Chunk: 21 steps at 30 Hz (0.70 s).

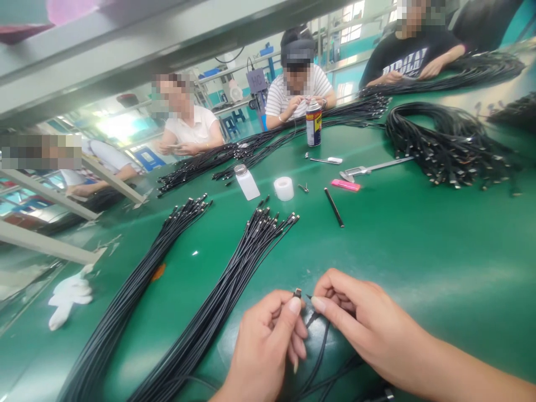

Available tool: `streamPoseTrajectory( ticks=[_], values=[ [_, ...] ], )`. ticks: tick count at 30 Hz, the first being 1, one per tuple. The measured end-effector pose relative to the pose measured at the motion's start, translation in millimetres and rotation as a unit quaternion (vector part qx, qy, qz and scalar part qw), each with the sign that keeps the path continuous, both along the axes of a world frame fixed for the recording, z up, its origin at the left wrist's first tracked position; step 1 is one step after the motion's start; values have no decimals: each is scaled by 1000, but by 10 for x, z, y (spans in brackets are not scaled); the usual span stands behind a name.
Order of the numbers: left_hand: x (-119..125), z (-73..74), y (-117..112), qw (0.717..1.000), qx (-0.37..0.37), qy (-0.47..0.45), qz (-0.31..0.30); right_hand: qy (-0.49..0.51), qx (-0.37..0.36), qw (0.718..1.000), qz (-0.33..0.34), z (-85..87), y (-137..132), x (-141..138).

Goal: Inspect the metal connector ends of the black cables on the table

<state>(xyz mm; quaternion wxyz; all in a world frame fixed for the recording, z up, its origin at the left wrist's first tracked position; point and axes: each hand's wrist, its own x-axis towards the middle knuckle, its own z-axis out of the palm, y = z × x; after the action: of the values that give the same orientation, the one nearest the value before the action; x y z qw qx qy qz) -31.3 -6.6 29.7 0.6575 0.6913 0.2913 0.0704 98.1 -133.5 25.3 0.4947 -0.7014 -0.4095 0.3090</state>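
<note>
Thumb and fingers of the left hand (268,338) pinch a black cable connector (297,293) above a green table (427,251), while the right hand (366,315) pinches a dark pointed piece (309,297), too small to identify, just beside it. Cable bundles (221,285) lie leftward; a tape roll (284,190) and spray can (314,127) stand beyond.

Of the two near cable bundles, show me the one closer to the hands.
The bundle ending by the white roll; the other bundle lies farther left, toward the glove.
</note>
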Motion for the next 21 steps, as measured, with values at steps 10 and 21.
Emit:
streamPoseTrajectory(
  ticks=[10, 21],
  values=[
    [15, 23, -12, 1000, -16, 1, -9, 32, 29, 999, 20, 40, -9, -18],
    [64, 29, 111, 962, -267, -53, 19, -10, 60, 998, 10, 48, -29, -9]
  ],
)
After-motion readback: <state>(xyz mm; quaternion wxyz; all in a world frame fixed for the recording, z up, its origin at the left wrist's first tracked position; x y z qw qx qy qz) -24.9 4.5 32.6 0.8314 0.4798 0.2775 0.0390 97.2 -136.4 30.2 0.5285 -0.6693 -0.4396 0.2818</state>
